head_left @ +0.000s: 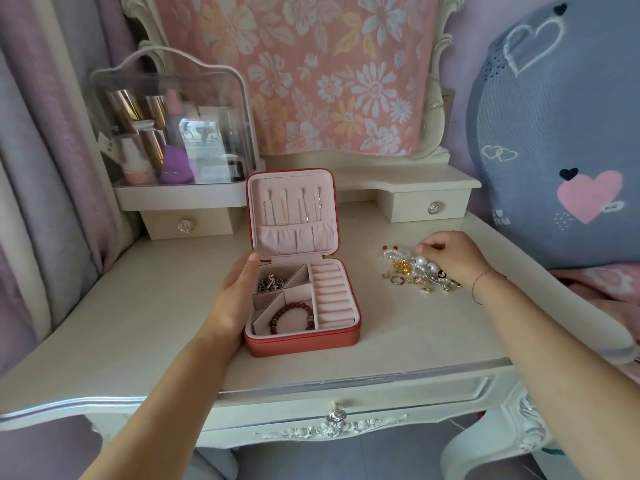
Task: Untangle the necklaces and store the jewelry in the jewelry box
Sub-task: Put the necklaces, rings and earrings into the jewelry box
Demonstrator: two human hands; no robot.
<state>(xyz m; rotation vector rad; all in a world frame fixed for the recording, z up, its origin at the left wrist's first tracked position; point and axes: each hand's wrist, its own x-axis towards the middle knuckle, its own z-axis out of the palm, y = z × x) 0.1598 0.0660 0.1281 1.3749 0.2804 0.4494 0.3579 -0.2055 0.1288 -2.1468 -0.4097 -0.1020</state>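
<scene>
White pearly beads (398, 253) pinched by right hand (450, 255) beside square jewelry box (301, 345).

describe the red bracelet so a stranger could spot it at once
On the cream dressing table stands an open red jewelry box. Its front compartment holds the bracelet, a ring of dark red beads. The tangle behind it is silvery, and the loose pile beside the box is pearl and gold.

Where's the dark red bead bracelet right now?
Head view: the bracelet lies in the front-left compartment of the open red jewelry box, beside the left hand.
</scene>
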